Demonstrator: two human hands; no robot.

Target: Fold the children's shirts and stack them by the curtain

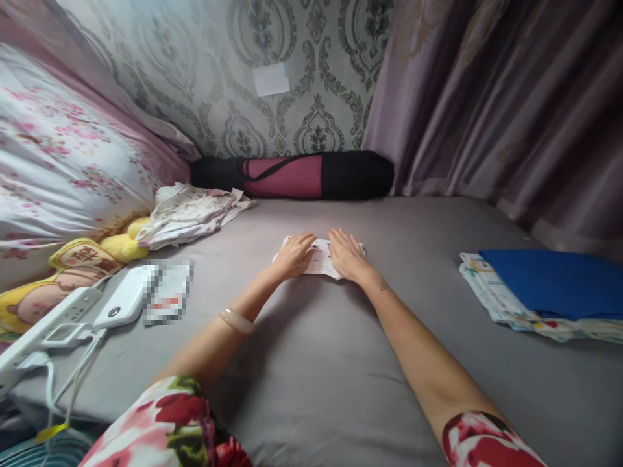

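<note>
A small white cloth [320, 259] with dark specks lies on the grey bed sheet [311, 363], in the middle of the view. My left hand [294, 255] rests flat over its left part, fingers stretched out. Over the right part lies my right hand [346, 254], also flat with extended fingers. Between the two hands a strip of the cloth shows; the rest is hidden under them. Neither hand grips anything. I cannot tell whether the cloth is folded or what kind of piece it is.
Rumpled pale clothes [189, 214] lie back left, near a yellow plush toy [78, 263]. A white power strip [53, 331] and white power bank [127, 295] with cables sit left. Folded cloths [549, 285], blue on top, lie right. A black-and-maroon bag [302, 176] lines the wall.
</note>
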